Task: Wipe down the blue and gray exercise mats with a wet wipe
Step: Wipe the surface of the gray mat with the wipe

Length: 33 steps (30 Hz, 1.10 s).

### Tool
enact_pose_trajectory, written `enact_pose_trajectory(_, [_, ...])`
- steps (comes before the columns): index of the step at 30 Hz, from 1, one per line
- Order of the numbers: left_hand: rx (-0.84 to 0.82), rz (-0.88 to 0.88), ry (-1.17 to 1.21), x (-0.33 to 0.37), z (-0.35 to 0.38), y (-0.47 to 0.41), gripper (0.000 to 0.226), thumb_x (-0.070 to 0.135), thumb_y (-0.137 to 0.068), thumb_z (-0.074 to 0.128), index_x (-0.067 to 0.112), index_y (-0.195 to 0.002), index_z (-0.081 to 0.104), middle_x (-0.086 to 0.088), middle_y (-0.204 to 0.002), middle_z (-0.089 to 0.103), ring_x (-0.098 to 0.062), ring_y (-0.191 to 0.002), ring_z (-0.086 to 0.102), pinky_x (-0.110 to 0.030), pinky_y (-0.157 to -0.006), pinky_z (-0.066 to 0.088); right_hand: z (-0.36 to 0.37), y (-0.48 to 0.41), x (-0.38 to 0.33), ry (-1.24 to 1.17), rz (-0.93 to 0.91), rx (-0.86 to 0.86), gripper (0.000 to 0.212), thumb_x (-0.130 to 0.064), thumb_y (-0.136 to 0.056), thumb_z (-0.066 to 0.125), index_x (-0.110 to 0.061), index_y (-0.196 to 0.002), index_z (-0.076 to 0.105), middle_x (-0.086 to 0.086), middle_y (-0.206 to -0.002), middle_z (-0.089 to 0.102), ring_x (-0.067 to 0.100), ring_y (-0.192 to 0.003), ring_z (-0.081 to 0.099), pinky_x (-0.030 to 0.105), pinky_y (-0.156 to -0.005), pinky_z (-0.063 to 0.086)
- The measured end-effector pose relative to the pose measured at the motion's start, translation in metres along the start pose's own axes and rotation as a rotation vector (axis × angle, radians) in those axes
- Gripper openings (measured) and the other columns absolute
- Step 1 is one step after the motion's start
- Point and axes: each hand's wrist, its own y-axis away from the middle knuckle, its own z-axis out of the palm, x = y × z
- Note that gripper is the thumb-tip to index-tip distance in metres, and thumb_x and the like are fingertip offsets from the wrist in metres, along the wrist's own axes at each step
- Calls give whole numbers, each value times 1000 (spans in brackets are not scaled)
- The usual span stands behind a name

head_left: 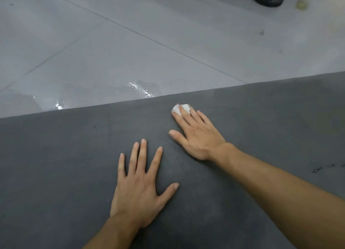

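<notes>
pressing wet wipe [180, 108] onto the gray mat [56, 155] near its far edge with straight fingers of the right hand [197, 136], no clench. resting left hand [140, 189] flat on it, holding nothing.

Bare forearms, and a left hand [138, 185] and right hand [197, 136] with short, plain nails.
</notes>
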Motion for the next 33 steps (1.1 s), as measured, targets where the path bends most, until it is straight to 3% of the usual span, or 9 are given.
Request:
enact_pose_trajectory(5, [-7, 4, 19, -1, 0, 0, 92, 85, -93, 26, 28, -165, 21, -12, -174, 3, -30, -161, 4, -66, -122, 20, -21, -9, 94, -41, 367, 68, 74, -65, -101, 7, -27, -165, 7, 0, -174, 2, 24, -160, 1, 45, -128, 5])
enact_pose_trajectory(8, [-13, 4, 22, -1, -1, 0, 92, 85, -93, 24, 29, -166, 19, -12, -174, 2, -29, -161, 1, -66, -123, 18, -23, -7, 112, -59, 473, 38, 72, -65, -103, 8, -28, -165, 6, -1, -174, -1, 27, -160, -1, 46, -128, 3])
enact_pose_trajectory(12, [-20, 5, 24, 0, 0, 0, 92, 86, -93, 24, 29, -166, 17, -12, -174, 1, -29, -161, 0, -65, -123, 16, -21, -22, 76, -101, 441, 28, 73, -60, -105, 14, -22, -166, -1, -1, -174, -6, 29, -160, -7, 45, -129, 0])
enact_pose_trajectory(17, [-28, 0, 16, -1, -1, 1, 93, 86, -93, 21, 30, -166, 14, -12, -174, -2, -28, -161, -4, -64, -125, 13, -8, -9, 1, -6, 32, -28, 66, -52, -107, 19, -25, -165, 1, -3, -174, -3, 22, -160, -8, 41, -128, -2])
enact_pose_trajectory(19, [-32, 2, 16, -1, -2, 1, 93, 87, -92, 17, 31, -166, 10, -11, -174, -5, -27, -160, -7, -63, -126, 10, -2, 12, -1, 51, -40, -40, 65, -53, -108, 17, -28, -165, 2, -6, -174, -5, 17, -159, -9, 40, -129, -2])
enact_pose_trajectory(22, [-22, 9, 37, -2, -1, 2, 92, 87, -93, 16, 31, -166, 7, -10, -174, -7, -27, -160, -10, -63, -126, 8, -4, 44, 39, 83, 104, 2, 64, -54, -107, 16, -30, -165, 3, -6, -174, -3, 14, -159, -8, 43, -129, 5])
enact_pose_trajectory(27, [-20, 13, 34, -4, 1, 2, 93, 88, -91, 8, 33, -166, 1, -10, -173, -12, -26, -159, -16, -61, -127, 1, -11, 117, 120, -12, 616, 34, 69, -57, -104, 18, -25, -165, 10, 3, -174, 4, 26, -160, 2, 50, -128, 12])
enact_pose_trajectory(29, [-22, 10, 32, -3, 1, 0, 92, 88, -90, 5, 36, -166, 0, -8, -173, -13, -26, -159, -16, -60, -126, -1, -7, 135, 118, -28, 640, 24, 70, -55, -105, 21, -21, -165, 11, 6, -174, 3, 28, -160, -1, 48, -129, 9])
enact_pose_trajectory(33, [-3, 33, 33, -4, 2, 1, 85, 86, -92, 3, 42, -165, 2, -2, -174, -8, -28, -160, -11, -62, -126, 2, 8, 160, 72, -17, 511, -4, 71, -52, -108, 23, -16, -165, 5, 6, -174, -5, 27, -159, -12, 46, -129, 5])
